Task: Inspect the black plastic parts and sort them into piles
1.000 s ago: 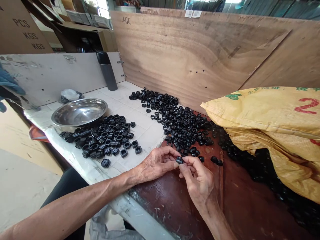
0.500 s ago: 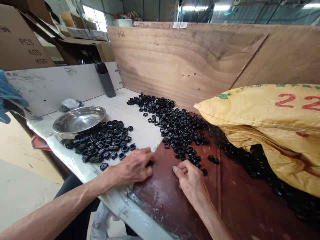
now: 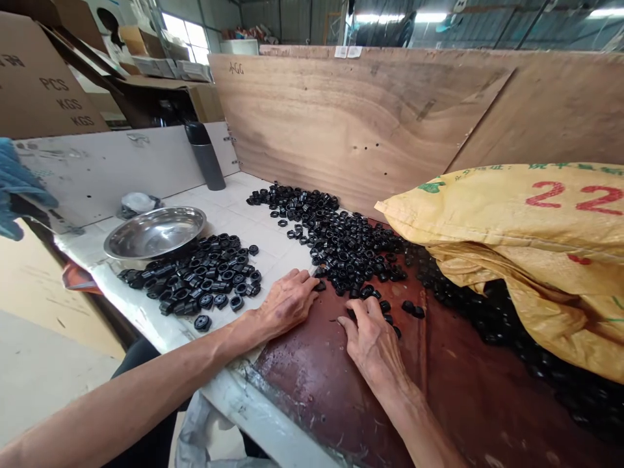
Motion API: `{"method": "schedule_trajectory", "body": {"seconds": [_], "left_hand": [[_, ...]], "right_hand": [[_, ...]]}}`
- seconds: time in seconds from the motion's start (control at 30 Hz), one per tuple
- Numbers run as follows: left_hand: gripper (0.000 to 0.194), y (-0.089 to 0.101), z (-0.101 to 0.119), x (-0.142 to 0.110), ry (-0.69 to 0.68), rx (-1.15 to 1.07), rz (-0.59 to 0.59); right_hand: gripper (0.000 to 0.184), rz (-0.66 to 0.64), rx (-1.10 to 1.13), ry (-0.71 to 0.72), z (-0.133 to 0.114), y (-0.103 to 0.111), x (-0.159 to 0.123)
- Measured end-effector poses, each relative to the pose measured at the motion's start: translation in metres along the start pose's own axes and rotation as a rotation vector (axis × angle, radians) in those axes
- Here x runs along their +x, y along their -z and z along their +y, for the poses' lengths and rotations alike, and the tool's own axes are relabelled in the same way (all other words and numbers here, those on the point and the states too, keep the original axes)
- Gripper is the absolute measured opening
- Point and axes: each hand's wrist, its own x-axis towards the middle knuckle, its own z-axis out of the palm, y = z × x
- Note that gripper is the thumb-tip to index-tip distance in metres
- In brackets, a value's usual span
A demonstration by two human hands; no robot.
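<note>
Bench (image 3: 312, 377); black parts (image 3: 344, 255), metal bowl (image 3: 156, 233), flask (image 3: 208, 162)

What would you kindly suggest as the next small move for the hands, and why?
Perhaps the left hand should close its grip on the black part by its fingertips: that part lies at the near edge of the larger pile, apparently within easy reach. The right hand is also low at that edge, beside loose parts; whether it holds one, I cannot tell.

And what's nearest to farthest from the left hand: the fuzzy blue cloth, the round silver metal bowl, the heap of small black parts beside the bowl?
From the left hand:
1. Heap of small black parts, to its left.
2. Round silver metal bowl, beyond the heap.
3. Fuzzy blue cloth, picture's left edge.
</note>
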Motion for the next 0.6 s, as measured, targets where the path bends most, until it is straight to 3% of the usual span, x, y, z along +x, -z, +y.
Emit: {"method": "schedule_trajectory", "body": {"seconds": [0.23, 0.4, 0.5, 0.6], "left_hand": [[0.021, 0.015, -0.024, -0.020, -0.024, 0.128, -0.041], [0.024, 0.024, -0.028, -0.023, 0.079, 0.230, -0.050], [0.022, 0.021, -0.015, -0.009, 0.042, 0.072, -0.004], [0.015, 0.011, -0.005, 0.007, -0.032, -0.129, -0.054]], "right_hand": [[0.008, 0.015, -0.091, -0.091, -0.003, 0.010, -0.001], [0.007, 0.035, -0.152, -0.137, 0.000, 0.016, 0.002], [0.007, 0.092, 0.022, -0.094, 0.002, 0.011, 0.001], [0.011, 0.106, 0.287, -0.091, 0.000, 0.006, 0.001]]}}
